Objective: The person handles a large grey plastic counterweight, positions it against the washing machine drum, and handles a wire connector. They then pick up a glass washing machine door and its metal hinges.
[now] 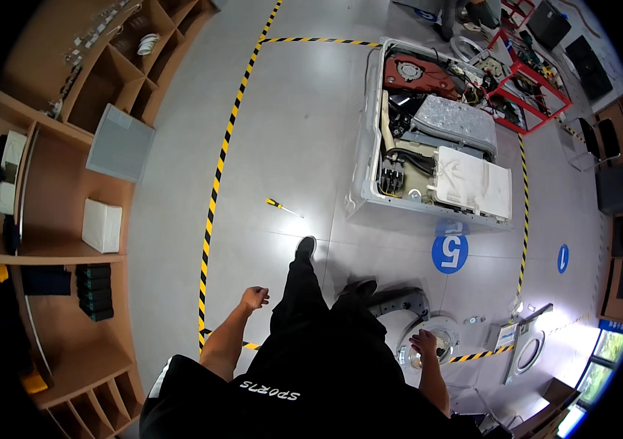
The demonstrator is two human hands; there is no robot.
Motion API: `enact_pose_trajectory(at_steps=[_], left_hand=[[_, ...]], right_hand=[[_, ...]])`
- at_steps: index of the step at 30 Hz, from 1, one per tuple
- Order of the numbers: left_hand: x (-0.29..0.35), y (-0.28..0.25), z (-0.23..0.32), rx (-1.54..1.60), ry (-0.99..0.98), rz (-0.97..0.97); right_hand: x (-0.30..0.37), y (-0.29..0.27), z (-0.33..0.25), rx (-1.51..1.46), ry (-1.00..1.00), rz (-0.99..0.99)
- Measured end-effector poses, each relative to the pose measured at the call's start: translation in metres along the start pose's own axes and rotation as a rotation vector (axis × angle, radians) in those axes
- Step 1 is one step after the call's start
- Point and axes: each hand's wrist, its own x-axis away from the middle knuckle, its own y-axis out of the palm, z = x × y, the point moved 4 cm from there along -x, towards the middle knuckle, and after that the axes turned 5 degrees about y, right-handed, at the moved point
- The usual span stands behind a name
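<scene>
Empty and held out to my left side, my left hand (255,298) hangs over the floor with its fingers loosely bent. My right hand (423,342) is also empty, its fingers slightly curled and apart. Below it in the picture lies a round white door with a clear bowl (443,344); I cannot see any contact. A dark curved frame part (403,301) lies beside that door, near my foot. Ahead on the floor is a yellow-handled screwdriver (282,207). Ahead to the right stands an opened white appliance cabinet (370,168), its inner parts exposed.
Wooden shelves (77,256) line the left side, with a grey panel (121,143) against them. Yellow-black tape (216,175) marks the floor. A red metal frame (538,95) stands beyond the cabinet. A white panel with a round hole (530,353) is at the right.
</scene>
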Motion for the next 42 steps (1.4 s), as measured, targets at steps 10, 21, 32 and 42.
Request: enact_pose_trajectory(at_steps=[10, 21, 32, 42], left_hand=[[-0.102, -0.068, 0.101, 0.02, 0.172, -0.099], [-0.133, -0.116, 0.097, 0.103, 0.082, -0.13], [-0.118, -0.12, 0.042, 0.126, -0.083, -0.139], [-0.118, -0.12, 0.086, 0.117, 0.028, -0.144]], right_hand=[[0.048, 0.102, 0.039, -0.014, 0.074, -0.099], [0.096, 0.159, -0.019, 0.116, -0.014, 0.056], [0.1, 0.184, -0.039, 0.098, -0.051, 0.054], [0.087, 0.18, -0.028, 0.129, -0.039, 0.009]])
